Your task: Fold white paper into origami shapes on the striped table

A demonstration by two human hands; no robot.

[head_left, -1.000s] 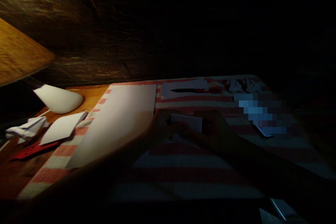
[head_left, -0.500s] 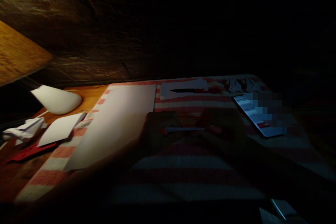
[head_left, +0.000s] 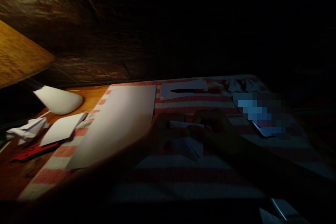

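Between my hands is a small piece of folded white paper [head_left: 187, 145], its lower part hanging down in a point. My left hand [head_left: 166, 129] has its fingers closed on the paper's left side. On the other side, my right hand [head_left: 216, 129] pinches it near the top edge. Both hands are in deep shadow, so single fingers are hard to make out. Just left of my left hand lies a large white sheet [head_left: 112, 122] on the red-and-white striped cloth [head_left: 194, 175].
Beyond my hands a dark-bladed knife [head_left: 183, 91] lies on a smaller paper [head_left: 164, 94]. Folded paper shapes [head_left: 233, 85] stand at the far right, near a blurred phone [head_left: 265, 131]. At left are a lamp [head_left: 59, 99], a stack of paper [head_left: 63, 127], crumpled folded paper [head_left: 30, 129] and a red object [head_left: 34, 152].
The paper was seen nearly edge-on as a thin strip; now its folded face shows, hanging down. My hands have come closer together around it.
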